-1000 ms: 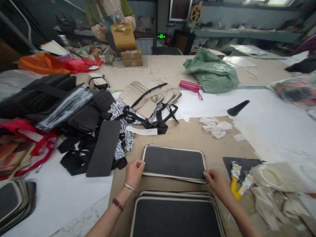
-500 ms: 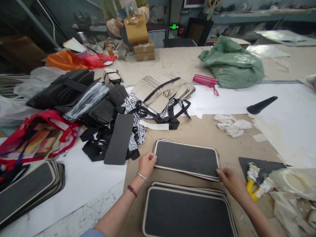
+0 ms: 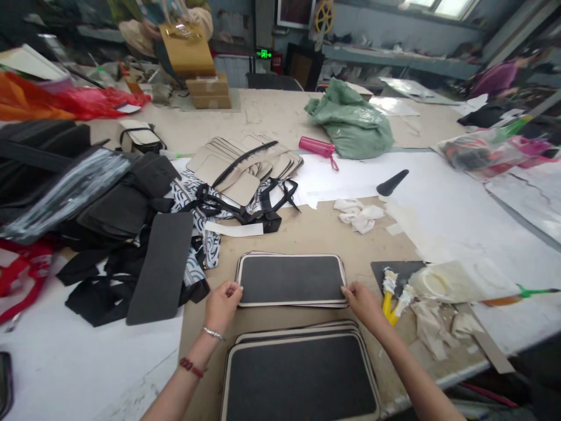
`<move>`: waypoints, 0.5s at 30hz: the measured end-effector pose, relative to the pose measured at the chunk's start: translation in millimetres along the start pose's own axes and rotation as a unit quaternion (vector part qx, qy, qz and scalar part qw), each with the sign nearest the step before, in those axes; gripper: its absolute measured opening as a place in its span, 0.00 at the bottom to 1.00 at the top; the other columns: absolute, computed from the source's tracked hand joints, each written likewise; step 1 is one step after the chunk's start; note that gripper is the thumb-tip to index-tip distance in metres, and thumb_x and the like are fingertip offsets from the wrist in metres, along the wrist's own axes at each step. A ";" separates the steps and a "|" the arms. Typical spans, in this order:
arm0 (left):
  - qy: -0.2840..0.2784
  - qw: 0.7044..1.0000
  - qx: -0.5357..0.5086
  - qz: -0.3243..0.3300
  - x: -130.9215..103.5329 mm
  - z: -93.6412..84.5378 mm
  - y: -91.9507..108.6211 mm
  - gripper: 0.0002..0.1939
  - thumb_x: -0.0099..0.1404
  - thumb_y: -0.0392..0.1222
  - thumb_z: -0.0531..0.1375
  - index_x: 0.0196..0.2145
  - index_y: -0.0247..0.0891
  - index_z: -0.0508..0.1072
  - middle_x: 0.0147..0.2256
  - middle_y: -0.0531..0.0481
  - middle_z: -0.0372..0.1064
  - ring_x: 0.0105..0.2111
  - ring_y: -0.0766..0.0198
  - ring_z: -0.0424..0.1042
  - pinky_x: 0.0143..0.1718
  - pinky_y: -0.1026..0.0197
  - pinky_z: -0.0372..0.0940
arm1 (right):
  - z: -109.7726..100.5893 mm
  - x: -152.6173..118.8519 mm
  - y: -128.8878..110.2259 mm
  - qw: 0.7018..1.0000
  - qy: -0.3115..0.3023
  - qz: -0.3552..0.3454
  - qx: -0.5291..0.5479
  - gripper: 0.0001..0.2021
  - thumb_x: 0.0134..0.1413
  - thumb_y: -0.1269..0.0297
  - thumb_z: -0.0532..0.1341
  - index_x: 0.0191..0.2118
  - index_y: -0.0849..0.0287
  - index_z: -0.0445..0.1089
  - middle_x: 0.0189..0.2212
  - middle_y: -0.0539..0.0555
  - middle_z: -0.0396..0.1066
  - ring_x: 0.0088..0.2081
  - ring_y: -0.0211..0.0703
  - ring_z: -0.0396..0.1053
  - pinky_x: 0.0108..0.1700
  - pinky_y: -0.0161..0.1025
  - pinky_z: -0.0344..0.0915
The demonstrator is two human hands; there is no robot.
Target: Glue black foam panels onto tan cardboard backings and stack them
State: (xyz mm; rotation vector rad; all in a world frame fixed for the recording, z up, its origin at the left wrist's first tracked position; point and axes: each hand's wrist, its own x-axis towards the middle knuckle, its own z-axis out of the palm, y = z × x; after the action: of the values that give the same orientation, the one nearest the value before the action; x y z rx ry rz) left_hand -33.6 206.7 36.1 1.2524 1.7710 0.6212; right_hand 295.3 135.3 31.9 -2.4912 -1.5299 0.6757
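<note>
The left hand [image 3: 222, 304] pinches the left edge of the small stack of dark panels [image 3: 291, 279], fingers closed on it. The stack lies flat mid-surface, just beyond a nearer stack [image 3: 300, 374]. The right hand [image 3: 362, 299] grips the right edge, apparently squaring it; even inward pressure seems needed.

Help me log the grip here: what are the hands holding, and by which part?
Both hold the black panel: left hand pinches its left edge, right hand its right edge.
</note>
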 end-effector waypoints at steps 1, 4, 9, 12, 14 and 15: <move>-0.002 1.000 0.001 -0.001 0.1 -0.1 0.2 0.10 0.44 0.48 0.55 0.16 0.38 0.66 0.15 0.55 0.62 0.19 0.66 0.61 0.23 0.65 0.54 | -0.1 -0.5 -0.2 1.000 0.001 0.000 0.001 0.10 0.51 0.60 0.50 0.22 0.55 0.57 0.21 0.53 0.67 0.27 0.44 0.65 0.30 0.37 0.55; 0.002 1.000 0.002 -0.004 -0.3 -0.5 1.3 0.10 0.44 0.48 0.54 0.16 0.39 0.65 0.14 0.56 0.62 0.19 0.65 0.62 0.23 0.65 0.54 | -0.5 -2.0 -0.6 1.000 0.007 -0.001 0.004 0.10 0.52 0.60 0.51 0.22 0.55 0.56 0.20 0.53 0.67 0.27 0.44 0.65 0.29 0.37 0.54; 0.002 1.000 0.006 0.000 -0.7 -1.7 3.5 0.10 0.44 0.48 0.55 0.16 0.39 0.65 0.13 0.56 0.61 0.19 0.65 0.62 0.22 0.65 0.54 | 0.9 -2.0 0.1 1.000 0.017 -0.006 0.010 0.10 0.52 0.60 0.51 0.22 0.55 0.56 0.20 0.52 0.67 0.26 0.44 0.64 0.29 0.37 0.54; 0.004 1.000 0.009 -0.001 -0.4 -1.7 4.6 0.09 0.44 0.47 0.55 0.15 0.39 0.65 0.13 0.56 0.60 0.19 0.65 0.62 0.23 0.65 0.54 | 1.3 -1.2 0.0 1.000 0.019 -0.005 0.013 0.11 0.51 0.60 0.51 0.21 0.54 0.56 0.20 0.52 0.66 0.26 0.44 0.65 0.29 0.37 0.55; 0.009 1.000 0.003 -0.007 -0.4 -0.8 4.6 0.08 0.43 0.46 0.55 0.15 0.39 0.64 0.13 0.56 0.60 0.18 0.66 0.61 0.23 0.65 0.54 | 1.6 -0.7 0.0 1.000 0.018 -0.004 0.016 0.11 0.50 0.59 0.51 0.21 0.54 0.56 0.19 0.52 0.66 0.25 0.44 0.65 0.29 0.37 0.55; 0.012 1.000 -0.001 -0.008 -0.4 0.0 4.2 0.08 0.43 0.45 0.55 0.15 0.39 0.64 0.14 0.56 0.60 0.18 0.67 0.60 0.22 0.65 0.54 | 2.1 -0.3 0.5 1.000 0.019 0.000 0.018 0.11 0.49 0.58 0.51 0.21 0.54 0.55 0.18 0.52 0.65 0.25 0.44 0.64 0.28 0.37 0.54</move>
State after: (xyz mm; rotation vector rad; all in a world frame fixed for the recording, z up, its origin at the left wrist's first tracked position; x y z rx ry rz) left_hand -31.5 207.8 39.5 1.2330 1.7982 0.6314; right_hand 294.7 134.6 30.0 -2.4628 -1.4923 0.6466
